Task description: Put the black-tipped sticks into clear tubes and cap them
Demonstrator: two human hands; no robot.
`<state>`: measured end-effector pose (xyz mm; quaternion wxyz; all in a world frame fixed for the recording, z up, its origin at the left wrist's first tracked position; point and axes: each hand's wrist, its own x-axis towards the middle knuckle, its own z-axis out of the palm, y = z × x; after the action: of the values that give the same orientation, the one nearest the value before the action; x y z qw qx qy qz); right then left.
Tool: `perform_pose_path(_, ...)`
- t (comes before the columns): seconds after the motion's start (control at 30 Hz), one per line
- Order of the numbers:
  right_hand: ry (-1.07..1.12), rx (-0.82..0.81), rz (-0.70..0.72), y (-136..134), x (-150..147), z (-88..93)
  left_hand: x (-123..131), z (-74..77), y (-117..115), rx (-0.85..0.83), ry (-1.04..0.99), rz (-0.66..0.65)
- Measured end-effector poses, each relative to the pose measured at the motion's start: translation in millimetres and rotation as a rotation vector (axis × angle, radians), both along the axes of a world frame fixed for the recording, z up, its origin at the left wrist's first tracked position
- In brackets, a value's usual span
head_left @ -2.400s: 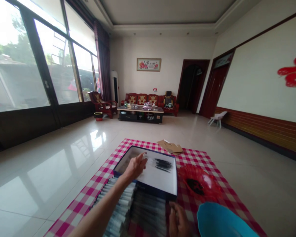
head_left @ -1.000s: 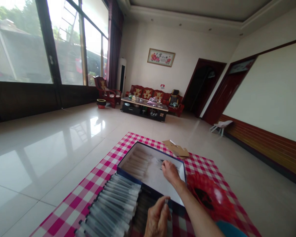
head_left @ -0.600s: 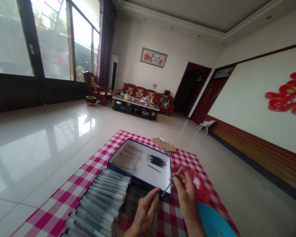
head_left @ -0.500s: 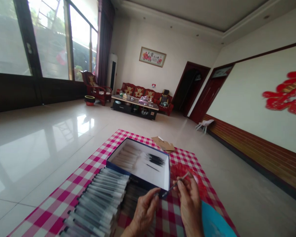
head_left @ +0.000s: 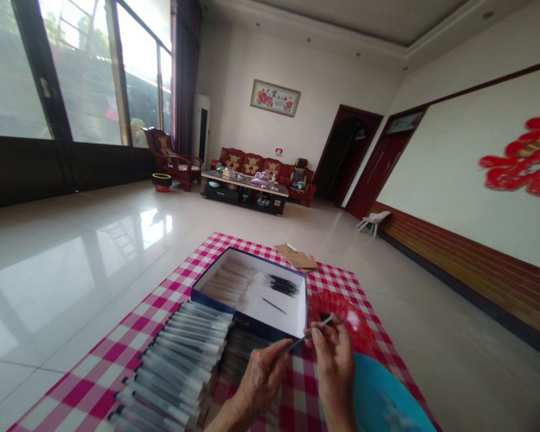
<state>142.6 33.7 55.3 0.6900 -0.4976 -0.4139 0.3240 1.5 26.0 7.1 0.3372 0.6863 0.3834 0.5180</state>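
Observation:
My right hand is closed in a pinch around a slim pen refill, pale at its upper end and dark at its lower end. The dark end meets the fingertips of my left hand, which is closed too; the small piece in its fingers is hidden. Just beyond both hands lies a shallow white box with a dark blue rim. Inside it are clear pen tubes, a cluster of black pen parts and one lone dark thin rod. Left of my hands, many pens lie in a row.
A red scalloped dish and a turquoise basin with pale bits in it stand at the right. Brown cardboard lies behind the box on the checked tablecloth. Across the room are a low table and a wooden sofa.
My hands have come closer together, and the refill's dark end now reaches my left fingertips. The view has shifted slightly.

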Motion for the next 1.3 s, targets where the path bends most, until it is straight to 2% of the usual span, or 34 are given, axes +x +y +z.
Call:
perform_pose_path(0.13,-0.066,-0.010,-0.001,-2,-2,0.2,-4,18.4,-3,0.021,0.064,-0.048)
perform_pose_path(0.23,-0.145,-0.021,0.030,-2,-5,-5.7,-4,22.7,-4,0.030,0.074,-0.082)
perform_pose_path(0.47,-0.364,-0.025,0.009,0,-22,-21.9,-2,-0.4,5,-0.159,-0.082,-0.029)
perform_pose_path(0.6,-0.568,0.060,-0.005,-2,-29,-25.2,0,-3.7,8,-0.276,-0.264,-0.086)
perform_pose_path(0.73,-0.669,0.139,0.003,-4,-30,-20.6,2,-4.4,10,-0.364,-0.366,-0.107)
perform_pose_path(0.87,-0.822,0.074,-0.037,9,0,-6.8,2,-2.7,9,-0.401,-0.381,-0.146)
perform_pose_path(0.97,-1.145,-0.122,-0.085,35,47,2.5,3,-1.6,8,-0.408,-0.387,-0.176)
perform_pose_path(1.13,-1.315,-0.314,-0.040,80,116,5.1,5,-4.1,8,-0.415,-0.403,-0.181)
perform_pose_path(1.3,-1.454,-0.411,0.052,99,133,-0.1,4,-6.1,8,-0.396,-0.365,-0.164)
